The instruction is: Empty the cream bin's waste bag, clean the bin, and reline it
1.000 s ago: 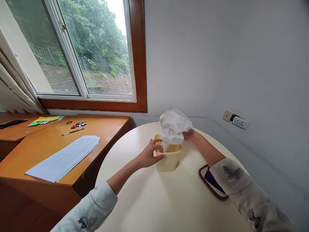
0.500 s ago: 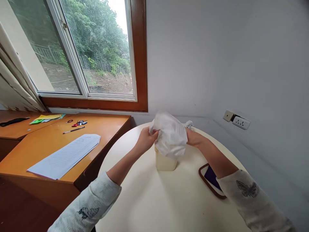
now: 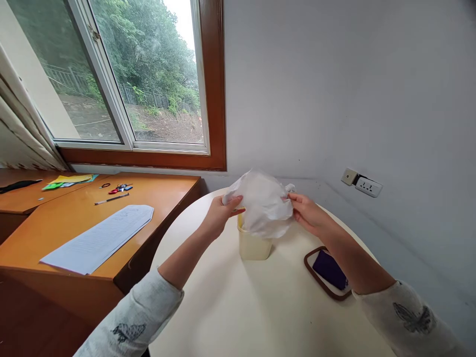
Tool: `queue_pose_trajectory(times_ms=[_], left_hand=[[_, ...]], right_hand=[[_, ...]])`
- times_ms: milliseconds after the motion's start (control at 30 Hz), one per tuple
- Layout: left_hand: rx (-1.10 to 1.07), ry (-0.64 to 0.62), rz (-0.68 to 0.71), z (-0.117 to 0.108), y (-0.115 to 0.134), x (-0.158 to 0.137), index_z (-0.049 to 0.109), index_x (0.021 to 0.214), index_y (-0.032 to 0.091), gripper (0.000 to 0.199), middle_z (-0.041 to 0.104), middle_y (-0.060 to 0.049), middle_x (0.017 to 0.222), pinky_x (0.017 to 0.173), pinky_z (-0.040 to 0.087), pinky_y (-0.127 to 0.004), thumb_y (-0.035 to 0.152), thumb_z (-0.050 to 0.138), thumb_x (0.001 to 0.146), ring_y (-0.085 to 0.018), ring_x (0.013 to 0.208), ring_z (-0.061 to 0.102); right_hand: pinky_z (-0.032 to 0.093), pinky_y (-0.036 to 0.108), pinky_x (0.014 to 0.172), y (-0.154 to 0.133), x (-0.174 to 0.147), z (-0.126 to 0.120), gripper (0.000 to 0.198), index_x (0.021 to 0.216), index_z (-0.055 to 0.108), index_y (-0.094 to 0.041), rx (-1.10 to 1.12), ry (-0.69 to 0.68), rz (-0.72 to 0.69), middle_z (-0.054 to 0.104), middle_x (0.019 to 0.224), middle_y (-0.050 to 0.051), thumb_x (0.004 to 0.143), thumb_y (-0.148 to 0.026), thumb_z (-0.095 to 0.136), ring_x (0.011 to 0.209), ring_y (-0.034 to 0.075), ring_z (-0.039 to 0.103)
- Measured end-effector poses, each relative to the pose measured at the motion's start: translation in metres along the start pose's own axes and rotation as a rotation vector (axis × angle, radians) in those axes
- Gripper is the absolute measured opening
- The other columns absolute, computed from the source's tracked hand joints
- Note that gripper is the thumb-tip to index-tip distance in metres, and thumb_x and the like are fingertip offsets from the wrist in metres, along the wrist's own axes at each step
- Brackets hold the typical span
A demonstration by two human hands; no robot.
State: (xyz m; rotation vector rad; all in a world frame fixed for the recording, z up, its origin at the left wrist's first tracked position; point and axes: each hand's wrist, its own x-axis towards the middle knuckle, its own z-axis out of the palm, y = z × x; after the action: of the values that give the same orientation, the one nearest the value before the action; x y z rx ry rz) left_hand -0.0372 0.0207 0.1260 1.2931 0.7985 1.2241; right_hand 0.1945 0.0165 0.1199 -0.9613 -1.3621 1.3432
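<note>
A thin white plastic bag (image 3: 262, 203) is stretched between my two hands above a cream-coloured bin (image 3: 255, 246). My left hand (image 3: 219, 213) pinches the bag's left edge between thumb and fingers. At the opposite edge, my right hand (image 3: 307, 212) grips the plastic with thumb and fingertips. The bag hangs in front of the bin's top and hides most of its opening; only the left part of the rim shows. The bin stands upright on a round cream table (image 3: 226, 307).
On the table's right lie a brown rounded frame (image 3: 316, 279) and a dark purple cloth-like piece (image 3: 329, 270). A small crumpled plastic piece (image 3: 290, 188) sits behind my right hand. Papers (image 3: 104, 238), a pen (image 3: 111, 199) and keys (image 3: 121, 189) lie on the wooden desk (image 3: 167, 191).
My right hand has moved slightly right and turned, so its fingers now show. The bag is spread wider between the hands. More of the purple piece shows.
</note>
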Motion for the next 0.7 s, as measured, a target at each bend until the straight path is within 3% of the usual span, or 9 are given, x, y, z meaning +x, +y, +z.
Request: queue_pose_trajectory(times_ms=[167, 300, 400, 500, 600, 700], left_hand=[[-0.203, -0.001, -0.090, -0.022, 0.008, 0.001, 0.064, 0.085, 0.012, 0.024, 0.065, -0.007, 0.089, 0.081, 0.050, -0.037, 0.031, 0.068, 0.071, -0.017, 0.082, 0.060], [-0.253, 0.079, -0.061, -0.034, 0.009, 0.005, 0.060, 0.072, 0.014, 0.014, 0.059, 0.001, 0.070, 0.062, 0.051, -0.024, 0.026, 0.068, 0.070, -0.009, 0.062, 0.056], [-0.246, 0.087, -0.027, -0.042, 0.011, 0.005, 0.058, 0.070, 0.016, 0.011, 0.053, 0.003, 0.064, 0.057, 0.048, -0.021, 0.024, 0.066, 0.070, -0.006, 0.056, 0.050], [-0.189, -0.006, 0.031, -0.055, 0.017, 0.003, 0.061, 0.075, 0.018, 0.006, 0.051, 0.003, 0.065, 0.065, 0.048, -0.025, 0.022, 0.064, 0.072, -0.008, 0.062, 0.049], [-0.071, -0.145, 0.112, -0.071, 0.027, -0.001, 0.061, 0.068, 0.017, 0.005, 0.052, -0.001, 0.075, 0.070, 0.045, -0.028, 0.021, 0.065, 0.069, -0.013, 0.073, 0.050], [0.250, -0.228, 0.201, -0.083, 0.038, -0.008, 0.057, 0.055, 0.016, 0.018, 0.049, -0.004, 0.082, 0.067, 0.042, -0.029, 0.022, 0.060, 0.071, -0.015, 0.074, 0.047]], right_hand=[[0.048, 0.027, 0.066, 0.005, 0.001, -0.030, 0.030, 0.095, 0.063, -0.020, 0.134, 0.071, 0.089, 0.067, 0.090, 0.006, 0.069, -0.035, 0.067, 0.078, 0.018, 0.061], [0.046, 0.024, 0.056, 0.007, -0.003, -0.037, 0.035, 0.099, 0.062, -0.020, 0.095, 0.072, 0.121, 0.067, 0.089, 0.006, 0.068, -0.036, 0.067, 0.076, 0.019, 0.062], [0.047, 0.025, 0.059, 0.005, -0.006, -0.041, 0.037, 0.101, 0.061, -0.020, 0.045, 0.030, 0.139, 0.067, 0.090, 0.007, 0.069, -0.038, 0.066, 0.076, 0.019, 0.062], [0.047, 0.027, 0.064, -0.001, -0.012, -0.050, 0.041, 0.107, 0.058, -0.021, 0.009, -0.014, 0.136, 0.066, 0.093, 0.007, 0.071, -0.040, 0.064, 0.078, 0.018, 0.061], [0.046, 0.027, 0.062, -0.011, -0.018, -0.060, 0.050, 0.113, 0.053, -0.024, -0.044, -0.036, 0.144, 0.064, 0.089, 0.004, 0.068, -0.037, 0.068, 0.074, 0.016, 0.060], [0.042, 0.025, 0.056, -0.019, -0.024, -0.066, 0.060, 0.117, 0.050, -0.025, -0.216, -0.054, 0.153, 0.060, 0.076, 0.000, 0.062, -0.035, 0.073, 0.065, 0.014, 0.057]])
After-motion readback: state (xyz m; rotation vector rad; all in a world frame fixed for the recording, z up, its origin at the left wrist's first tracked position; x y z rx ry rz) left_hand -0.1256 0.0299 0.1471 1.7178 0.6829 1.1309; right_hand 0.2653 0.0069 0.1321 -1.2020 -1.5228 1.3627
